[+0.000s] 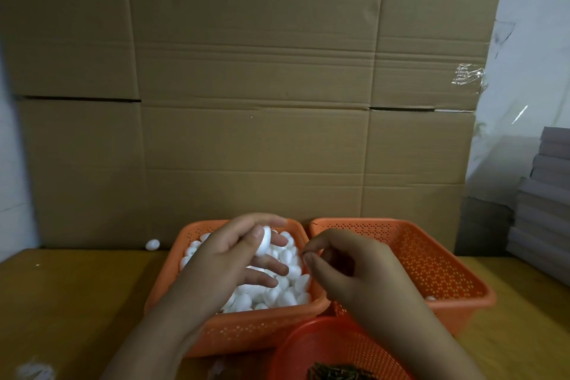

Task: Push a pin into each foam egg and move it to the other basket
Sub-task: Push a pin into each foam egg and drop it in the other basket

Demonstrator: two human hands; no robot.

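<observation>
Foam egg (264,241) pinched in left hand (237,259) fingers; right hand (345,268) fingers pinched together at 3 o'clock, pin too small to see.

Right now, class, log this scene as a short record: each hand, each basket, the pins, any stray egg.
left hand: holds one foam egg over the left basket
right hand: thumb and forefinger pinched together beside the egg; a pin between them is too small to make out
left basket: piled with white eggs
right basket: nearly bare, one egg at its near edge
round basket: dark pins inside, nearest the camera
stray egg: on the table by the cardboard
</observation>
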